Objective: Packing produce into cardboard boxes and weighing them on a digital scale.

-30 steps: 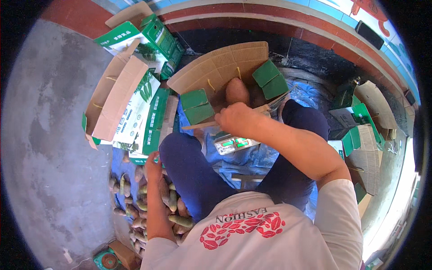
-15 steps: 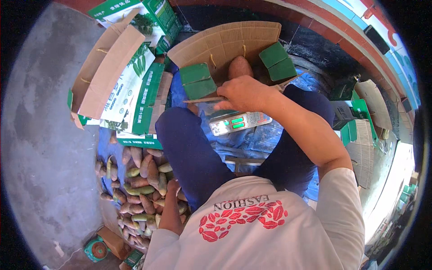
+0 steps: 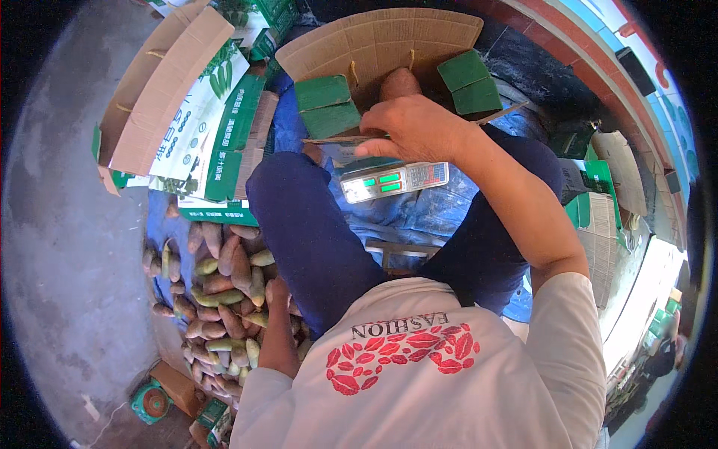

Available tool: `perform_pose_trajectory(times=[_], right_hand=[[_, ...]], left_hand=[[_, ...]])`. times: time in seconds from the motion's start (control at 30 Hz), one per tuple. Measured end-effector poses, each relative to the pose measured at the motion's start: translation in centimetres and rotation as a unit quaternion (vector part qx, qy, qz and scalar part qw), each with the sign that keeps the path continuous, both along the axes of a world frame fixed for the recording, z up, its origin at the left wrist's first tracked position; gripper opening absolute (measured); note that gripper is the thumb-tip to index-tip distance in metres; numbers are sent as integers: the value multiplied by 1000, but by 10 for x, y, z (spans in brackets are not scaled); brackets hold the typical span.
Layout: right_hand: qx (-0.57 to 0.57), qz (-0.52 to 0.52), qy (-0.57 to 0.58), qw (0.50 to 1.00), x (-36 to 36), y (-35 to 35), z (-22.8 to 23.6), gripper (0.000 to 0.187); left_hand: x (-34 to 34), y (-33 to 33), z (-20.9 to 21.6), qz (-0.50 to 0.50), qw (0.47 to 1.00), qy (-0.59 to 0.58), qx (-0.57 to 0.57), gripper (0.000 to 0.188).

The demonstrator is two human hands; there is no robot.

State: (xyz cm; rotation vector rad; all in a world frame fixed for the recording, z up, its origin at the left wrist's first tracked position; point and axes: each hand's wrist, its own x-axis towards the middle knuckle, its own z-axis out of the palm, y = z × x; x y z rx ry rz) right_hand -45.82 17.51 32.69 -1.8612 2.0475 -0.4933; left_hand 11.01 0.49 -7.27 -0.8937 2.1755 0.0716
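My right hand [image 3: 411, 129] reaches over the near edge of an open cardboard box [image 3: 374, 43] with green end flaps. Its fingers curl over that edge and its thumb sticks out on the near side. Just beyond the knuckles, a thick reddish-brown root vegetable [image 3: 400, 82] shows inside the box. Below this hand, a digital scale [image 3: 395, 181] has lit green displays. Beside my left knee, my left hand [image 3: 277, 292] reaches down to a pile of long root vegetables [image 3: 224, 299], brownish pink and green. Its fingers are mostly hidden.
Green and white cartons [image 3: 202, 112] with open brown flaps stand at the left. More cartons [image 3: 598, 194] lie at the right. Blue sheeting [image 3: 374, 224] covers the floor beneath. A small round green device [image 3: 152, 402] sits at the lower left.
The view has shifted slightly, so the box and cartons sit higher in the picture. My right hand stays at the box edge, and my left hand stays by the pile.
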Motion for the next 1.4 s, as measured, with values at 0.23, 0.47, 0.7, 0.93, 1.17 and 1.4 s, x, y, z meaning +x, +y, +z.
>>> perform_pose_trajectory(times=[0.23,0.47,0.7,0.93,1.17,1.4], right_hand=[[-50,0,-4,999,2,-6,7,36],[-71,-2,-22,997,3,-9,0,40],[-74,2,-44,996,4,-14,-1,40],[-66,39,-35,996,3,-12,-6,36],[-90,36,-24,995,10,-23,-12,33],[-76,9,-30,997,-1,-1,-13,34]], left_hand=[[-55,-5,33,448,847,275,76,30],[-121,-37,24,449,839,296,76,30],[-135,-36,25,449,830,321,80,30],[-169,-27,42,411,818,384,125,29],[-336,-6,66,362,791,454,193,29],[-356,21,87,320,773,492,240,29]])
